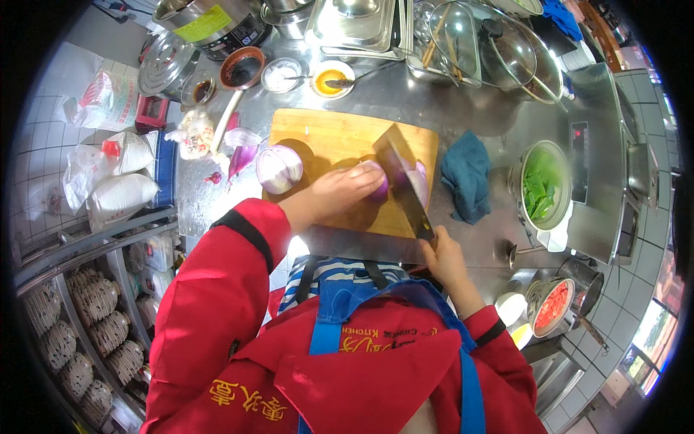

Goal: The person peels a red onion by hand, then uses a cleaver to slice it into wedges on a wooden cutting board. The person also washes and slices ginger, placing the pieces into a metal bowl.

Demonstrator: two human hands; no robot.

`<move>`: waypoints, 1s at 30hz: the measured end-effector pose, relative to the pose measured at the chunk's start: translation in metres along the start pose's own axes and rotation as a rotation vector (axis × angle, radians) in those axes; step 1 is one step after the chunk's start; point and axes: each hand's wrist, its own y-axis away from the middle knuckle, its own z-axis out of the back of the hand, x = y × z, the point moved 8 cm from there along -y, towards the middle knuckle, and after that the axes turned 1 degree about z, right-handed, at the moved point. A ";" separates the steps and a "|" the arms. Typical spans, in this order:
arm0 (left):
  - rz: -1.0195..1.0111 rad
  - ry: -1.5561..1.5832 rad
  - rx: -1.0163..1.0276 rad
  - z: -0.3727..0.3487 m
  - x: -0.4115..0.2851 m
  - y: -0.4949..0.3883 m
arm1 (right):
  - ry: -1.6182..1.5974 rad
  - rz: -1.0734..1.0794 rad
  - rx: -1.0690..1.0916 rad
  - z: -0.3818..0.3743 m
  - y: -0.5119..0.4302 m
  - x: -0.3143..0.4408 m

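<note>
On the wooden cutting board (336, 133), my left hand (344, 190) grips a piece of red onion (380, 190), fingertips close to the blade. My right hand (445, 255) is closed around the handle of a broad kitchen cleaver (404, 182), its blade standing beside the onion piece. Cut onion (418, 182) lies just right of the blade, partly hidden by it. A larger peeled onion piece (279, 169) rests at the board's left edge. Purple onion skins (243, 157) and a garlic bulb (196, 135) lie on the steel counter farther left.
A blue cloth (466, 176) lies right of the board, with a bowl of cut green vegetable (539, 187) beyond it. Behind the board stand a dish of yellow liquid (332, 80) with a spoon, a dark sauce bowl (242, 68) and a glass lid (493, 49). A bowl of red pieces (552, 306) is at lower right.
</note>
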 end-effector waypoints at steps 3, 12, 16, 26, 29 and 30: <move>-0.082 -0.059 0.011 0.001 0.002 -0.022 | 0.056 0.002 -0.045 0.001 0.000 0.003; -0.156 0.071 0.120 0.007 0.010 -0.032 | 0.051 -0.056 0.065 0.020 0.014 0.021; -0.128 0.107 0.141 0.005 0.011 -0.031 | 0.077 -0.066 0.079 0.002 0.006 0.031; -0.167 0.115 -0.108 0.015 0.010 -0.018 | 0.058 -0.022 0.089 0.009 0.017 0.032; -0.139 0.149 -0.005 0.008 0.013 -0.014 | 0.080 -0.056 0.068 -0.012 0.009 0.032; -0.122 0.147 0.028 0.006 0.014 -0.012 | 0.087 -0.028 0.035 -0.018 0.001 0.035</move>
